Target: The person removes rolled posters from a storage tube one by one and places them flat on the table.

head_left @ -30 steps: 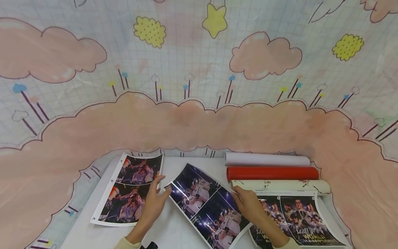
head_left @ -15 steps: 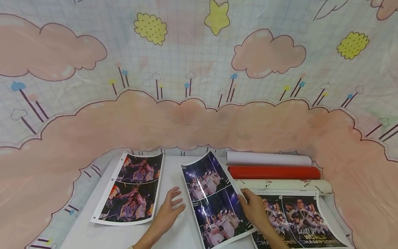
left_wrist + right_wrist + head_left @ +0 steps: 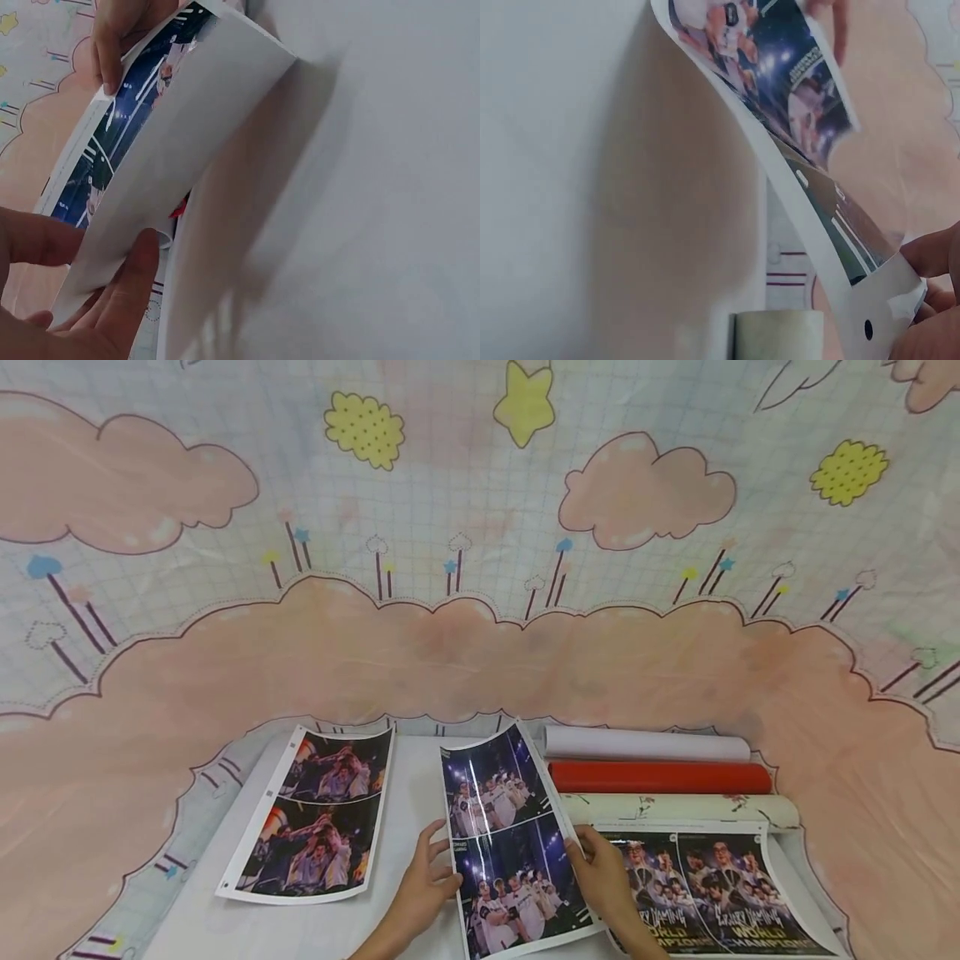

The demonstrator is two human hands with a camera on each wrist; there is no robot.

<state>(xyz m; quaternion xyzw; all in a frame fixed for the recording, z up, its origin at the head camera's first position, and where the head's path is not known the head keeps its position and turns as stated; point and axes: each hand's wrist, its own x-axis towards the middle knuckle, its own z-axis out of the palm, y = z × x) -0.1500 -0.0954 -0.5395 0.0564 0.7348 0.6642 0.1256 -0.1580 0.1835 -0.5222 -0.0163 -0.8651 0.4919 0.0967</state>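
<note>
A glossy photo print [image 3: 510, 843] with two stacked pictures of a group in white shirts is held up off the table, slightly curved. My right hand [image 3: 606, 872] pinches its right edge. On the left edge, my left hand [image 3: 423, 885] holds the sheet between thumb and fingers; in the left wrist view those fingers [image 3: 135, 277] lie against its white back. The right wrist view shows the right fingers [image 3: 934, 251] at a white margin with a black dot. Flat to the left lies another two-picture print [image 3: 315, 814], its edges curling a little.
At the right, a print with gold lettering [image 3: 731, 893] lies partly under my right forearm. Behind it lie a white roll [image 3: 645, 744], a red roll [image 3: 660, 777] and a cream floral roll [image 3: 690, 808]. The white table [image 3: 202, 918] meets a cloud-patterned backdrop [image 3: 450, 668].
The held print has turned from a slant to nearly upright, its top moving right. My left hand came off its upper left corner, then took hold lower on the left edge.
</note>
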